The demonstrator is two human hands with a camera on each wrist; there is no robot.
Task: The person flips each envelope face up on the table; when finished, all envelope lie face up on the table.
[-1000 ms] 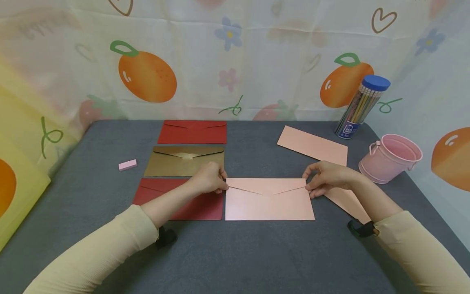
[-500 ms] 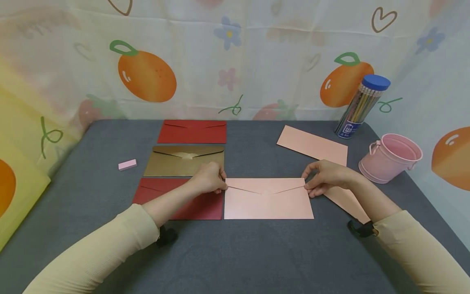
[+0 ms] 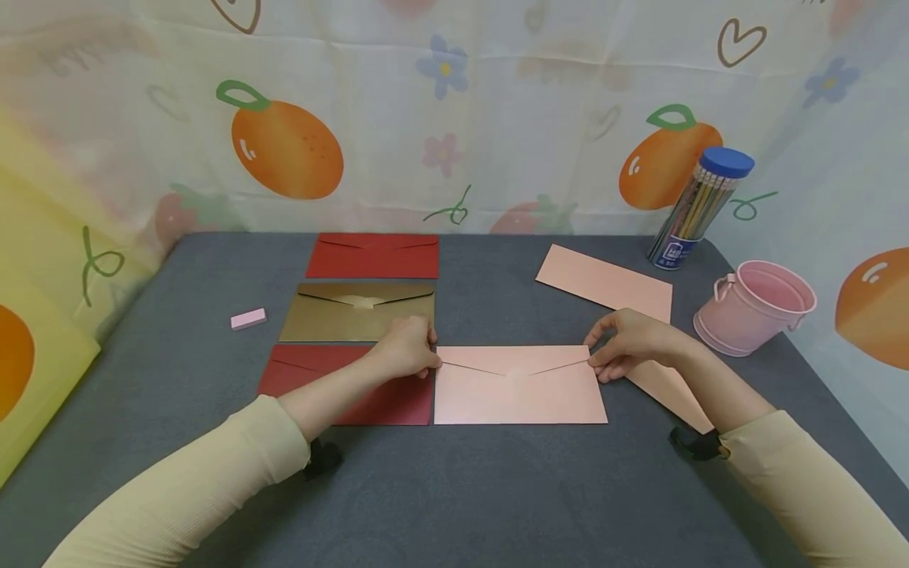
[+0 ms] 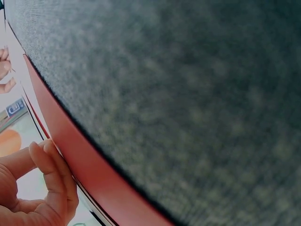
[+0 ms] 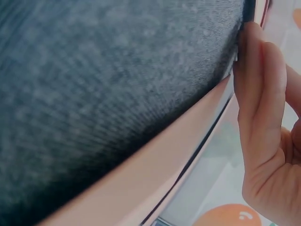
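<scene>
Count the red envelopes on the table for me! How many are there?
2. One red envelope lies at the back, behind the gold envelope. The other red envelope lies nearest the person, under the left hand, beside the pink envelope. None seems hidden.

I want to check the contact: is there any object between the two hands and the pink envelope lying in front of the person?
Nothing visible stands between them. The left hand pinches the pink envelope at its upper left corner, and the right hand pinches its upper right corner. The dark red envelope lies just beside its left edge.
</scene>
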